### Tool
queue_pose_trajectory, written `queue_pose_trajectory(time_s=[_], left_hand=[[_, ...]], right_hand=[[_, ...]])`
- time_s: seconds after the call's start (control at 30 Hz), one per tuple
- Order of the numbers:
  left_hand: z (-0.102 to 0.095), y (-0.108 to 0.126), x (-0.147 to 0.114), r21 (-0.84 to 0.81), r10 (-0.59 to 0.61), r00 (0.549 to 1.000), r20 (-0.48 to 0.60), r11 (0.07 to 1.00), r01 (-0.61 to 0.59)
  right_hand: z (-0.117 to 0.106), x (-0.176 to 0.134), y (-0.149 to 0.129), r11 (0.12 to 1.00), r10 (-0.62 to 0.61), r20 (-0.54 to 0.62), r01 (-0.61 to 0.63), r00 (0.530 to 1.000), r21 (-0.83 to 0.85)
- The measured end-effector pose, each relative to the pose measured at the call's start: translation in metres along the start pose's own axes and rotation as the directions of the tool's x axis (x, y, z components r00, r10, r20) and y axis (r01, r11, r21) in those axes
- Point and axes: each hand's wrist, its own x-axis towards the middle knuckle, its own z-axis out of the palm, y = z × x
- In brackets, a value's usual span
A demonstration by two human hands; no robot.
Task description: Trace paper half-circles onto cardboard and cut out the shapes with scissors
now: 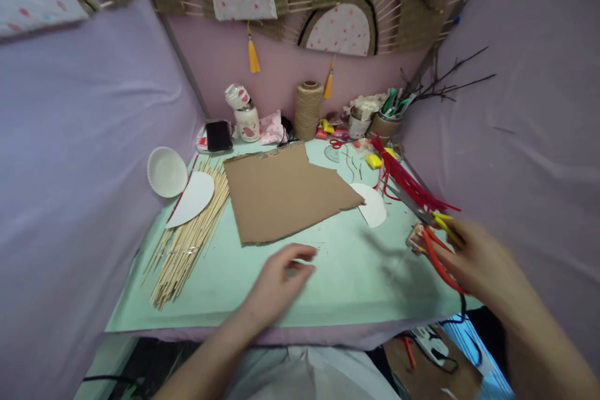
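My right hand [475, 256], slightly blurred, grips scissors [417, 207] by their yellow and orange-red handles at the table's right side. Their blades point up and left, past a bundle of red and magenta pipe cleaners [407, 178]. My left hand [284, 275] hovers near the front middle, its fingers curved, thumb apart from the forefinger, nothing between them. Just beyond it lies a torn-edged sheet of brown cardboard [285, 197]. A white rounded paper piece [374, 206] is partly under the cardboard's right corner. Beside the scissors sits a small patterned object [415, 237].
Bamboo sticks [182, 256] lie in a bundle at left, with a white half-circle [194, 200] on top. A white bowl [167, 172] leans beside them. Along the back stand a twine spool [309, 109], a jar [247, 124] and a pen holder [385, 125]. Decorated fans [337, 28] hang above.
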Motion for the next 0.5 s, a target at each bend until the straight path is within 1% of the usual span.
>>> queue_pose_trajectory(time_s=[0.03, 0.07, 0.1, 0.17, 0.2, 0.23, 0.27, 0.3, 0.4, 0.5], left_hand=[[-0.02, -0.006, 0.0, -0.024, -0.062, 0.993, -0.1, 0.998, 0.06], [-0.038, -0.013, -0.001, -0.034, -0.112, 0.975, -0.195, 0.994, 0.107], [-0.054, -0.021, -0.001, -0.038, -0.135, 0.945, -0.298, 0.991, 0.13], [-0.08, -0.036, 0.0, -0.035, -0.117, 0.865, -0.487, 0.993, 0.114], [-0.089, -0.042, 0.002, -0.027, -0.12, 0.824, -0.553, 0.992, 0.126], [-0.095, -0.047, 0.004, -0.026, -0.13, 0.797, -0.59, 0.99, 0.142], [-0.099, -0.05, 0.006, -0.046, -0.146, 0.78, -0.608, 0.988, 0.149], [-0.101, -0.05, 0.009, -0.077, -0.166, 0.775, -0.61, 0.986, 0.15], [-0.101, -0.042, 0.016, -0.191, -0.211, 0.794, -0.57, 0.974, 0.122], [-0.098, -0.029, 0.022, -0.245, -0.253, 0.806, -0.535, 0.96, 0.138]], right_hand=[[0.009, 0.018, -0.008, 1.0, -0.026, 0.0, 0.026, 1.0, -0.006], [0.019, 0.038, -0.015, 0.999, -0.04, -0.014, 0.039, 0.999, -0.025], [0.03, 0.06, -0.021, 0.997, -0.057, 0.0, 0.056, 0.998, -0.046], [0.052, 0.103, -0.032, 0.992, -0.058, 0.041, 0.062, 0.997, -0.108], [0.062, 0.123, -0.037, 0.989, -0.061, 0.059, 0.068, 0.996, -0.135], [0.071, 0.142, -0.042, 0.983, -0.085, 0.081, 0.097, 0.993, -0.155], [0.079, 0.158, -0.047, 0.98, -0.103, 0.1, 0.118, 0.99, -0.157], [0.085, 0.171, -0.051, 0.978, -0.12, 0.111, 0.137, 0.986, -0.156], [0.097, 0.198, -0.058, 0.972, -0.166, 0.15, 0.187, 0.975, -0.14], [0.099, 0.208, -0.058, 0.974, -0.166, 0.177, 0.189, 0.97, -0.127]])
